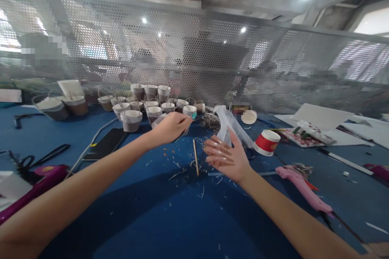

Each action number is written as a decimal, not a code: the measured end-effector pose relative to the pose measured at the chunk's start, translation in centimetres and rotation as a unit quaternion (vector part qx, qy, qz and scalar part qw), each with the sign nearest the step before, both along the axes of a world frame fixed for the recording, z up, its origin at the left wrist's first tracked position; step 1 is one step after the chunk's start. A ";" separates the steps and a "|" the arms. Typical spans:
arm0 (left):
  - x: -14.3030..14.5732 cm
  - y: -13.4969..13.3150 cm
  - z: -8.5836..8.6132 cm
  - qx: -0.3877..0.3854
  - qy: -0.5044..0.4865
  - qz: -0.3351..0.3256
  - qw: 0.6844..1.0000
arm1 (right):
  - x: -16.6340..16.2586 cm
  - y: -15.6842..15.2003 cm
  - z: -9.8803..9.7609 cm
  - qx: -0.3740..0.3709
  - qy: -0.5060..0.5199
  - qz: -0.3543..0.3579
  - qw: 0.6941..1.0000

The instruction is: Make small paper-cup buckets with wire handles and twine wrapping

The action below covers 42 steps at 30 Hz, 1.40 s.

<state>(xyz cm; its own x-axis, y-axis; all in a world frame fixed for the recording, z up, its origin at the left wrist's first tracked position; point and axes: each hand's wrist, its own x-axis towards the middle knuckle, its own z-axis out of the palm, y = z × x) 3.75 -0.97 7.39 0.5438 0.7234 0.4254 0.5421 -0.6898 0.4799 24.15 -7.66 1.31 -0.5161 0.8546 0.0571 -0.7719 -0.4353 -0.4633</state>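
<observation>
My left hand [170,128] is closed in a pinch in front of the small buckets. A small teal spot [193,116] shows at its fingertips, and a greyish edge shows beneath the palm; I cannot make out what is held. My right hand [228,156] hovers over the blue table [158,226], palm turned inward, fingers apart and holding nothing. Behind it lies a crumpled translucent plastic bag [234,125]. Between the hands a thin wooden stick [195,158] lies among scraps of fibre. The nearest small grey-and-white bucket [131,121] stands left of my left hand.
Several more handled buckets [75,105] stand at the back left. A black phone [105,144] and a purple glue gun [39,186] lie left. To the right are a red-and-white paper tub [266,143], a pink glue gun [305,190] and white sheets [319,117]. A perforated metal screen [206,60] stands behind.
</observation>
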 end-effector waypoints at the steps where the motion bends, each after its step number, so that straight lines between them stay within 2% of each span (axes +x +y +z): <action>1: 0.1 -0.3 -0.1 0.021 0.031 0.002 0.999 | 0.0 0.0 0.0 -0.006 0.005 -0.002 1.000; 3: 0.5 -0.8 -0.5 0.080 0.065 -0.005 0.995 | -0.1 0.0 0.0 -0.020 0.009 -0.001 1.000; 4: 0.7 -1.0 -0.8 0.114 0.066 -0.028 0.991 | -0.1 0.0 0.0 -0.025 0.010 0.000 1.000; 6: 1.3 -1.5 -1.9 0.169 0.041 -0.118 0.978 | -0.3 -0.2 -0.2 -0.031 0.012 0.001 0.999; 8: 2.0 -2.1 -3.0 0.183 0.012 -0.210 0.960 | -0.5 -0.4 -0.4 -0.032 0.014 -0.002 0.999; 10: 2.5 -2.6 -4.1 0.177 -0.036 -0.235 0.955 | -0.6 -0.7 -0.6 -0.024 0.020 0.003 1.000; 14: 3.2 -3.5 -5.1 0.174 -0.136 -0.199 0.955 | -0.8 -1.2 -0.7 0.014 0.047 0.067 0.997; 17: 3.3 -3.9 -5.2 0.181 -0.181 -0.212 0.943 | -1.0 -1.5 -0.5 0.012 0.075 0.105 0.992; 22: 3.3 -4.5 -5.1 0.170 -0.204 -0.251 0.931 | -1.4 -1.9 -0.5 -0.002 0.123 0.145 0.982; 25: 3.4 -4.9 -5.1 0.195 -0.202 -0.241 0.929 | -1.5 -2.2 -0.6 -0.016 0.154 0.165 0.974; 29: 3.5 -5.3 -5.4 0.230 -0.182 -0.203 0.934 | -1.7 -2.4 -0.4 -0.028 0.174 0.164 0.971; 34: 3.6 -5.3 -6.0 0.205 -0.163 -0.172 0.950 | -1.9 -2.4 -0.4 -0.042 0.164 0.143 0.975; 42: 3.6 -4.3 -7.5 0.208 -0.146 -0.154 0.955 | -2.1 -1.9 -0.9 -0.044 0.133 0.117 0.983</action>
<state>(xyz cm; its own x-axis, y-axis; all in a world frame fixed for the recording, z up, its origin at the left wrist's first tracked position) 7.34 -5.22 -0.16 0.5185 0.2838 0.8066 0.1676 -0.9587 0.2296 22.10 -9.55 0.40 -0.6766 0.7214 0.1478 -0.7341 -0.6451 -0.2121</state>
